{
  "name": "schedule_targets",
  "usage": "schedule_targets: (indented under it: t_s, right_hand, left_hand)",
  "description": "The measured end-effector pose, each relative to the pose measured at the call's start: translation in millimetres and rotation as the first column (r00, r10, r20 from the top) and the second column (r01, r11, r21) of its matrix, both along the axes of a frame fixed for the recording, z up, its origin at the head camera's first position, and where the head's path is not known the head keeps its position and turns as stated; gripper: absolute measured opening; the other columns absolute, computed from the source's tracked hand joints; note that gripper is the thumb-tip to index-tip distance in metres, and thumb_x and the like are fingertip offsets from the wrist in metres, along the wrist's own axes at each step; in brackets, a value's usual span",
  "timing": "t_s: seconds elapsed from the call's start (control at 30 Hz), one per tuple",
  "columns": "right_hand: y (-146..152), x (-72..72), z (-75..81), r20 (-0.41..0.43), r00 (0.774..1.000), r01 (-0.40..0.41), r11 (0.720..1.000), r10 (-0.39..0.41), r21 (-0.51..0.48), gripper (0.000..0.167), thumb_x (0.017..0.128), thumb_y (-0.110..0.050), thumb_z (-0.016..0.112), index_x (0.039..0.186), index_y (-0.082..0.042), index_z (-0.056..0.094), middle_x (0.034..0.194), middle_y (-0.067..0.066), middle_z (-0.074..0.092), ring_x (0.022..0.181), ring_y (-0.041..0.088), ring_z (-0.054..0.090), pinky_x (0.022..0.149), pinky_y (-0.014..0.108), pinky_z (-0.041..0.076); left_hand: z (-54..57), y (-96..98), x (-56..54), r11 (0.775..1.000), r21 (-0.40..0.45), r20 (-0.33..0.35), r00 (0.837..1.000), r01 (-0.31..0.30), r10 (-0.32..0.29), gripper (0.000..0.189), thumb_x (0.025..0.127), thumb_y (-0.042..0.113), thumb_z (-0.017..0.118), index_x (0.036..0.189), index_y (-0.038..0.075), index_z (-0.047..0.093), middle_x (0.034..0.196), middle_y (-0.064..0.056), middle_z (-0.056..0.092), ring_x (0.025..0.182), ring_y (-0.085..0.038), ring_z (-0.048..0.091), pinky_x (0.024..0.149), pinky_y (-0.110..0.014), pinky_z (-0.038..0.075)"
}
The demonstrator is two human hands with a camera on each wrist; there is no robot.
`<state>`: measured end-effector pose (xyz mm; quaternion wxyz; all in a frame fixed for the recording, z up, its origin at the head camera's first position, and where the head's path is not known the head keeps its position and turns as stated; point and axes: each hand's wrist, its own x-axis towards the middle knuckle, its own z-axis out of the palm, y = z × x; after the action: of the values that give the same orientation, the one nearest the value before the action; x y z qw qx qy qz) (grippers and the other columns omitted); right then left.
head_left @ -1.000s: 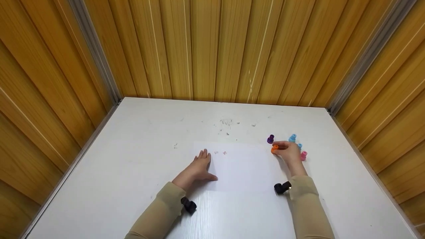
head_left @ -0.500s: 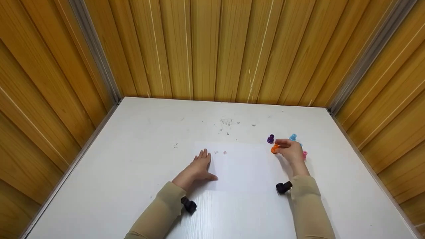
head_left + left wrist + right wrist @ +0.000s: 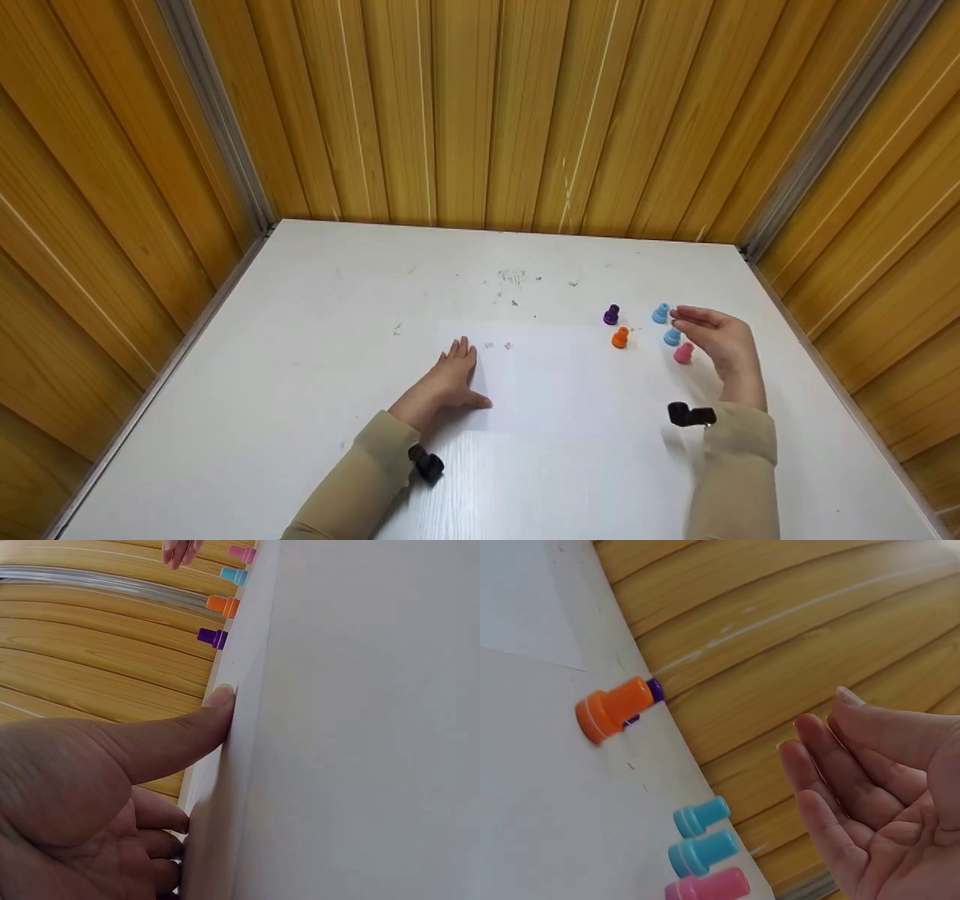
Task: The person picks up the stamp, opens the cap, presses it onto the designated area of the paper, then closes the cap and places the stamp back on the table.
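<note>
My left hand (image 3: 448, 377) rests with spread fingers on the left part of a white paper sheet (image 3: 555, 382); its thumb and fingertips touch the surface in the left wrist view. Two small faint reddish prints (image 3: 498, 346) lie near the sheet's upper left. Over the right side of the table, my right hand (image 3: 721, 341) is raised with nothing in it, its fingers slightly bent. Left of it stand small stamps: an orange stamp (image 3: 620, 337), a purple stamp (image 3: 612, 314), two light blue stamps (image 3: 661, 313) and a pink stamp (image 3: 683, 352). The right wrist view shows the hand apart from them.
The white table (image 3: 300, 360) has dark smudges (image 3: 511, 277) beyond the paper. Wood-patterned panels (image 3: 465, 112) enclose its back and sides, with metal posts at the corners. Black cameras (image 3: 427, 465) sit on both wrists.
My right hand has let go of the orange stamp, which stands beside the paper, and has moved right and lifted. My left hand has stayed in place.
</note>
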<state>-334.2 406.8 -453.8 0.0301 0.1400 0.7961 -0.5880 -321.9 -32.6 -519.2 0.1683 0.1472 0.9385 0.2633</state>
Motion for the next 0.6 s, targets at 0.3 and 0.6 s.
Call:
schedule_targets:
  t_s: [0.3, 0.6]
  right_hand:
    - [32.3, 10.5, -16.3, 0.094, 0.99, 0.116, 0.983, -0.103, -0.145, 0.064, 0.092, -0.028, 0.078, 0.15, -0.015, 0.054, 0.094, -0.026, 0.07, 0.101, -0.003, 0.061, 0.128, 0.039, 0.028]
    - [35.4, 12.1, -30.6, 0.151, 0.986, 0.105, 0.977, -0.078, -0.183, 0.068, 0.092, -0.02, 0.08, 0.153, -0.013, 0.05, 0.106, -0.021, 0.07, 0.131, 0.013, 0.051, 0.125, 0.036, 0.032]
  left_hand:
    - [-1.1, -0.1, 0.5, 1.0, -0.002, 0.005, 1.0, 0.0, 0.0, 0.111, 0.083, 0.038, 0.087, 0.161, -0.006, 0.022, 0.172, -0.024, 0.007, 0.162, -0.036, 0.004, 0.134, -0.048, 0.009]
    - [1.1, -1.6, 1.0, 1.0, 0.024, -0.005, 1.0, 0.009, -0.009, 0.111, 0.081, 0.037, 0.088, 0.16, -0.007, 0.023, 0.171, -0.026, 0.008, 0.162, -0.038, 0.005, 0.133, -0.05, 0.01]
